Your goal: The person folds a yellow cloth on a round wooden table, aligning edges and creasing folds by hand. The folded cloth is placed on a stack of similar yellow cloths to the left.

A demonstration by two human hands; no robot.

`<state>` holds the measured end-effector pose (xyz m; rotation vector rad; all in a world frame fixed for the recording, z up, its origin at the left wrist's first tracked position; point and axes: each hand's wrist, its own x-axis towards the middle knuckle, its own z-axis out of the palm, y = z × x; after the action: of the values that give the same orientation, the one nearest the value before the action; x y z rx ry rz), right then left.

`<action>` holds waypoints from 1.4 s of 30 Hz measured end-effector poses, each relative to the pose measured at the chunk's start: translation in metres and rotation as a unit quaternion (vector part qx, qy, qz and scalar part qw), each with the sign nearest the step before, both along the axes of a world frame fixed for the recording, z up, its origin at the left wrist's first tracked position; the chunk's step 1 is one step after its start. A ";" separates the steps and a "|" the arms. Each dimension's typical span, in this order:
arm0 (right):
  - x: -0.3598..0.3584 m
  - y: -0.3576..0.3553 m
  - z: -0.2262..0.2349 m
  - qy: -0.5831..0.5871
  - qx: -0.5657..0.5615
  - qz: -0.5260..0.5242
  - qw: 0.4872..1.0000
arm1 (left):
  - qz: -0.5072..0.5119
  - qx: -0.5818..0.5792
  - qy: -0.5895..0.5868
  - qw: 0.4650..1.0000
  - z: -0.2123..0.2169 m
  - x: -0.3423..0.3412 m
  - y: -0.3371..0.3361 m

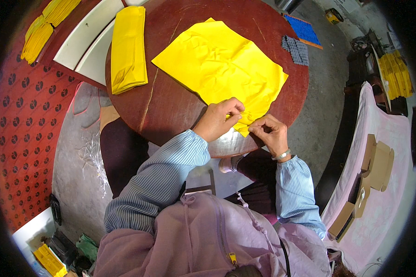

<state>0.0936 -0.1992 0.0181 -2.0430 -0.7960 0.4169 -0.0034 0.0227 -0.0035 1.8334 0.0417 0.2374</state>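
Observation:
A thin, creased yellow sheet (222, 60) lies spread on a round dark-red table (166, 106), paper or cloth I cannot tell. Its near corner is gathered and crumpled between my hands at the table's front edge. My left hand (219, 119) is closed in a pinch on the left side of that corner. From the right, my right hand (271, 134) pinches the corner's tip between thumb and fingers. To the left on the tabletop sits a folded stack of yellow sheets (128, 51).
A grey textured pad (295, 50) rests at the table's right edge, near a blue mat (304, 30). At the right, open cardboard boxes (379, 166) lie on a pink cloth (393, 203). More yellow bundles (44, 34) are at the far left, beside a paw-print red mat (25, 138).

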 end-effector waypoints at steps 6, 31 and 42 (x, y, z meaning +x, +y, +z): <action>0.001 0.000 0.005 0.024 0.005 0.016 1.000 | -0.001 0.001 0.011 1.000 0.001 0.000 0.000; 0.016 -0.005 0.006 0.046 -0.011 0.064 0.997 | -0.010 0.006 0.022 1.000 -0.002 0.000 0.001; 0.266 0.014 -0.031 -0.449 -0.231 -0.226 0.833 | -0.007 0.009 0.040 0.999 0.010 -0.002 0.001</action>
<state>0.3596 -0.1850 -0.0124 -2.8103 -0.7210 -0.7659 -0.0053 0.0241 0.0061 1.8595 0.0832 0.1559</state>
